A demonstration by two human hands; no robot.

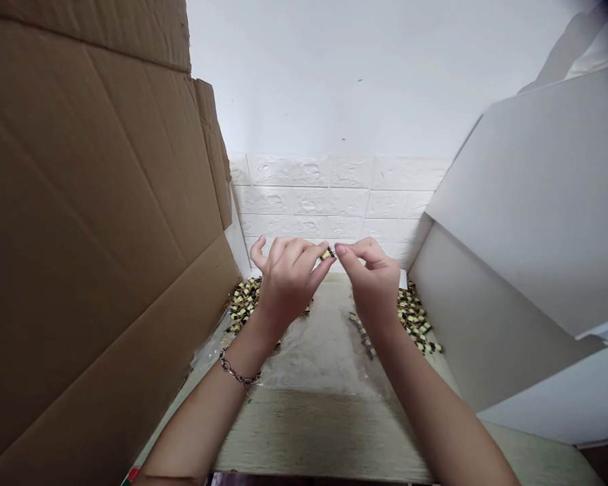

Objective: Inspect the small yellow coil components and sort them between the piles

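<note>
My left hand (288, 277) and my right hand (372, 277) meet above the table, fingertips pinched together on one small yellow-and-black part (327, 254). A chain bracelet (238, 373) sits on my left wrist. A heap of the same small parts (244, 304) lies on the table just left of my left hand. Another heap (415, 317) lies right of my right hand. A short row of parts (363, 337) lies below my right wrist.
A clear plastic sheet (319, 358) covers the pale table (324, 432) under the hands. A large brown cardboard panel (91, 236) stands close on the left. A white board structure (532, 256) stands on the right. A white brick-pattern wall (334, 196) is behind.
</note>
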